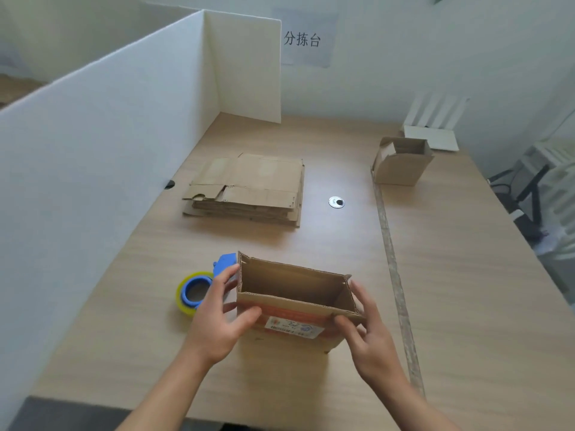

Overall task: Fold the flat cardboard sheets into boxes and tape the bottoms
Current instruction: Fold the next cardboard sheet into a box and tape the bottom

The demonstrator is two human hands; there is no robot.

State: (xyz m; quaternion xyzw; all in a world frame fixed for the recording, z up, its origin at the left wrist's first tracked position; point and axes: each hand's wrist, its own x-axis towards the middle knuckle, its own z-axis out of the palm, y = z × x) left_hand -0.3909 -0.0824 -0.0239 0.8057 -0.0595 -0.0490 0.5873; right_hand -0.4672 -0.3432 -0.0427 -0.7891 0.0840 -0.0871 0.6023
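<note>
The left hand (214,318) and right hand (373,337) clamp their fingers on the ends of the open box (298,307). Its label (294,329) is illegible; the wall sign (301,38) reads 分拣台.

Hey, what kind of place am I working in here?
Likely a packing or sorting station: the wall sign reads 分拣台 (sorting table), a stack of flat cardboard sheets lies on the table, and a tape dispenser sits by the box.

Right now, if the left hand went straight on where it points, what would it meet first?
The left end wall of the open box, which the left hand grips; the blue tape dispenser sits close behind, depth unclear.
</note>
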